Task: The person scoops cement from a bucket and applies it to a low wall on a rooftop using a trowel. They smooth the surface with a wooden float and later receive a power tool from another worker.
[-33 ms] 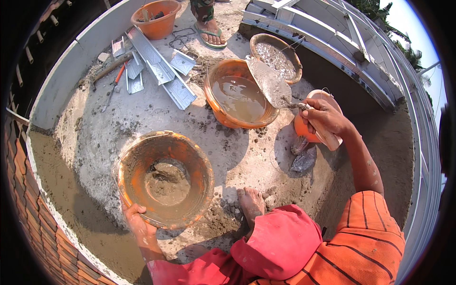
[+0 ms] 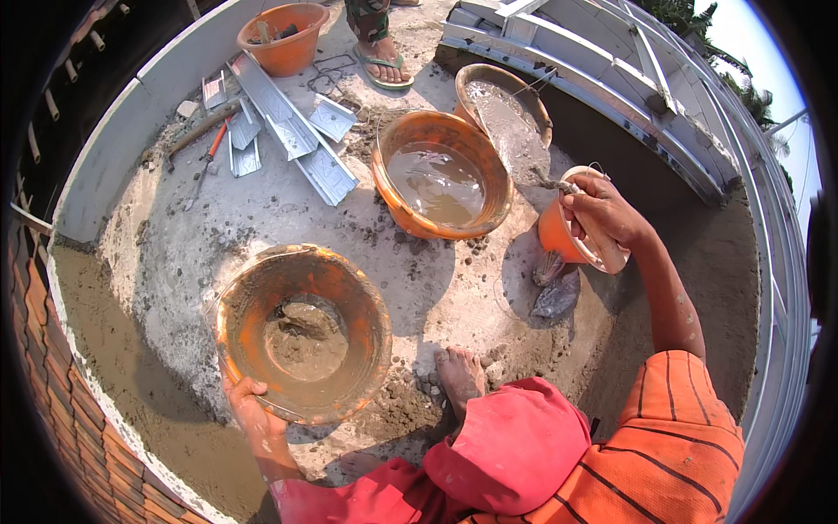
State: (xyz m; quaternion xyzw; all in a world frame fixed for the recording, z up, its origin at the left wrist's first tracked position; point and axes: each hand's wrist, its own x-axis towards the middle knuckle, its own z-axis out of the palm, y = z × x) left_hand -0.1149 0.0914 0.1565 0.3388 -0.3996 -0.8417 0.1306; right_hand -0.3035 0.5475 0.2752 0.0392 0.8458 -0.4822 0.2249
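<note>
The concrete floor point(image 2: 262, 218) fills most of the frame, grey and spattered with wet cement, with a damp brown band along the lower left.

Low and left of centre sits the big orange pan point(image 2: 303, 332), round, its inside smeared grey-brown, with a pool of cement slurry in the bottom. My left hand point(image 2: 249, 406) is closed on its near rim at the lower left.

Above centre stands an orange basin point(image 2: 443, 186) holding cloudy grey water, and just behind it, touching or nearly so, a second basin point(image 2: 504, 105) caked with cement.

At the upper left lie several silvery metal strips point(image 2: 292, 131), their long axes running from upper left down to lower right, beside an orange bucket point(image 2: 283, 37) at the top edge. Another person's sandalled foot point(image 2: 381, 59) stands near the bucket.

At the right of the frame, my right hand point(image 2: 602, 212) is clamped on the small orange scoop point(image 2: 567, 231), white-rimmed and tipped with its mouth facing right and its base to the lower left. Grey slurry runs from it to a puddle point(image 2: 554, 297) on the floor.

My bare foot point(image 2: 460, 377) rests at lower centre.
</note>
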